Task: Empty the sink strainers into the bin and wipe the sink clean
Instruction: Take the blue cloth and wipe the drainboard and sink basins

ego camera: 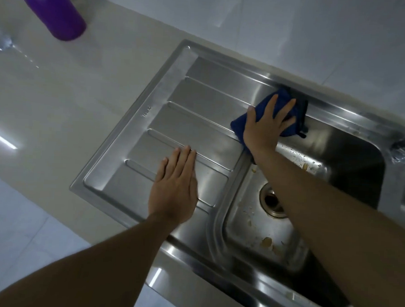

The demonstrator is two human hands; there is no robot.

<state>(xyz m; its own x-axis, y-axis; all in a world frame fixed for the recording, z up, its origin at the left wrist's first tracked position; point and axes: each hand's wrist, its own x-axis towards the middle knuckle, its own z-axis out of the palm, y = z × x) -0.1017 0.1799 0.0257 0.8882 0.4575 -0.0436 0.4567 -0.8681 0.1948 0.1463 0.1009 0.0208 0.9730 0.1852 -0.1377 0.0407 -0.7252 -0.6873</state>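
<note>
Head view: the right hand (266,123) lies flat, fingers spread, pressing a dark blue cloth (293,115) onto the steel at the far edge of the sink (138,118), just where the ribbed drainboard (193,120) meets the basin (252,216). The left hand (175,187) rests open, palm down on the near part of the drainboard, holding nothing and seemingly bracing the body. The drain hole (272,200) in the basin shows no strainer in it; scraps and droplets (266,242) dot the basin floor, so the basin itself looks not yet wiped. A purple bottle (53,10) stands toward the far left corner of the counter (48,95), well apart from the sink.

The cloth looks soft, light and limp, likely damp; it should bunch under a loose palm, so flat pressure over its middle suits it better than a pinch at one corner. The wet steel is probably slippery.

A small stamped mark (146,112) sits on the left rim of the drainboard, too small to read
</note>
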